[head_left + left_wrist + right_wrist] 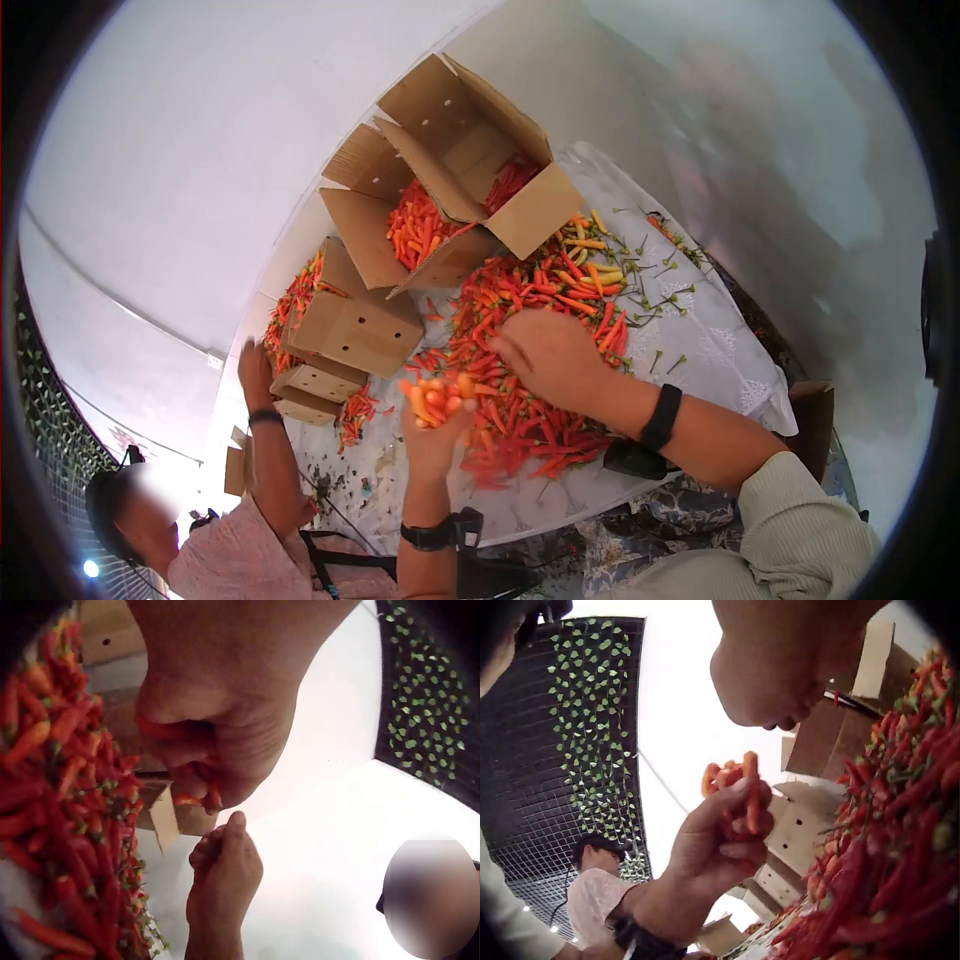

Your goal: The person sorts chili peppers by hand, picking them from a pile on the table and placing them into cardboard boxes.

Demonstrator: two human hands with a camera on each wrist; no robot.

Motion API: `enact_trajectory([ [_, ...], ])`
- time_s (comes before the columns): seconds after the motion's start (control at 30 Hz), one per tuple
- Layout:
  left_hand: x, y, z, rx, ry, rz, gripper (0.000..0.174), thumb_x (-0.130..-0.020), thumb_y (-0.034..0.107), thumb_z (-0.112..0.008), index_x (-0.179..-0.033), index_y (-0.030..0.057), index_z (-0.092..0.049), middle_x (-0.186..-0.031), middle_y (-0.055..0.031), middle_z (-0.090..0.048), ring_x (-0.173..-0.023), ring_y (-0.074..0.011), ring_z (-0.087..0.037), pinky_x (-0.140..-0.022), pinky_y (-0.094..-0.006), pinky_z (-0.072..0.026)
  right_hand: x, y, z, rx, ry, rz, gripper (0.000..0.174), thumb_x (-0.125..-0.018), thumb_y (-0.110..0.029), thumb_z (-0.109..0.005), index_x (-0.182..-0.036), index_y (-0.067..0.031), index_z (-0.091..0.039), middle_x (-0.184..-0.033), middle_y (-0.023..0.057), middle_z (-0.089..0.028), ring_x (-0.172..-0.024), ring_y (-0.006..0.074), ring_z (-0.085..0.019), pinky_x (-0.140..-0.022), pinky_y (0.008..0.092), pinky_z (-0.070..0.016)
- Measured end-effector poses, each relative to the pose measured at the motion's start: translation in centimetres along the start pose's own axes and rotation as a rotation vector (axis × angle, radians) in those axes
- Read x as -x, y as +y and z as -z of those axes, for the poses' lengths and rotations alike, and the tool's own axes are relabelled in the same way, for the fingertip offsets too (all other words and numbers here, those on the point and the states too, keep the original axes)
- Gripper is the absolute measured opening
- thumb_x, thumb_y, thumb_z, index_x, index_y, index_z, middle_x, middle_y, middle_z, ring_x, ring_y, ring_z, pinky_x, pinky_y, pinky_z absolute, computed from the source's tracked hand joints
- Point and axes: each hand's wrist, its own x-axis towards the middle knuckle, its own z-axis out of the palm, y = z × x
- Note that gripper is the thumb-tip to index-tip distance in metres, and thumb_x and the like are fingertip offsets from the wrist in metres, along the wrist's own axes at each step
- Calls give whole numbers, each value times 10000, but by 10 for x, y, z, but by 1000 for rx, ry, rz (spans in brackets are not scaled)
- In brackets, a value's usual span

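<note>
My left hand holds a handful of orange-red chili peppers just over the near left side of a large pepper pile. In the right wrist view, the same left hand has its fingers curled round several peppers. The left wrist view shows pepper tips sticking out from under its fingers. My right hand is over the middle of the pile, back of the hand up and fingers curled downward; I cannot tell whether they pinch a pepper.
Open cardboard boxes with peppers inside stand behind and left of the pile. Green stems lie scattered on the white tablecloth. At the left, another person reaches one arm toward a pepper-filled box.
</note>
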Motion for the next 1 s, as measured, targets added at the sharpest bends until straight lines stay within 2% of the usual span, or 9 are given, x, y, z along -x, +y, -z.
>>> enact_trajectory([
  [0.1, -23, 33, 10, -188, 117, -208, 296, -731, -3, -709, -966, 36, -533, -844, -14, -560, -763, -99, -568, -617, -222, -496, -6, 7, 2, -17, 213, -63, 138, -834, -178, -579, -786, -52, -553, -803, 109, -562, -726, 316, -561, -619, 418, -449],
  [0.23, -71, 91, 11, -174, 214, -180, 309, -733, 83, -728, -977, 60, -539, -807, -1, -557, -609, -52, -517, -447, -174, -389, 8, 10, -5, 92, -165, -131, 122, -814, -186, -595, -811, -67, -575, -782, 99, -547, -724, 293, -571, -630, 401, -466],
  [0.37, -145, 125, 5, -137, 49, -55, 296, -739, 111, -722, -977, 67, -549, -765, 1, -564, -563, -38, -507, -421, -154, -344, 12, 10, -9, 97, -229, -110, 130, -802, -199, -608, -810, -72, -578, -748, 91, -533, -711, 278, -574, -620, 398, -468],
  [0.47, -261, 102, 27, -2, -93, 83, 290, -727, 117, -719, -970, 90, -562, -833, -2, -571, -583, -63, -511, -439, -208, -384, 7, 8, -7, 133, -235, -86, 140, -794, -201, -617, -809, -69, -574, -742, 86, -535, -699, 275, -574, -611, 396, -466],
  [0.57, -316, 84, 24, -113, 98, 334, 265, -738, 180, -712, -957, 116, -576, -868, -11, -588, -635, -125, -543, -532, -283, -456, 9, 11, -8, 182, -254, -119, 144, -782, -196, -626, -806, -66, -570, -738, 82, -538, -699, 273, -576, -614, 394, -467],
  [0.67, -352, 47, 40, -529, 167, 298, 274, -728, 262, -708, -930, 93, -631, -866, -50, -638, -727, -189, -593, -636, -336, -477, 10, 18, -6, 239, -284, -153, 137, -772, -183, -629, -805, -64, -567, -734, 82, -541, -703, 275, -579, -622, 397, -470],
  [0.77, -368, 3, 53, -926, 5, -175, 350, -694, 325, -710, -905, 48, -675, -865, -89, -673, -794, -234, -632, -687, -340, -480, 13, 21, -11, 230, -351, -123, 122, -769, -167, -623, -805, -64, -568, -734, 83, -545, -711, 279, -581, -630, 404, -472],
  [0.93, -264, 48, -39, -1337, -344, -85, 456, -593, 354, -739, -900, 21, -684, -864, -154, -673, -798, -276, -655, -725, -357, -493, 16, 20, -17, 243, -425, -102, 96, -719, -116, -599, -771, -42, -566, -746, 109, -564, -717, 294, -599, -617, 418, -488],
  [1.0, -269, 14, -43, -1198, -368, -73, 477, -572, 358, -742, -900, 18, -680, -881, -175, -667, -825, -286, -651, -746, -362, -494, 18, 24, -19, 236, -435, -113, 95, -748, -132, -608, -793, -58, -570, -741, 90, -556, -713, 287, -587, -625, 410, -478],
])
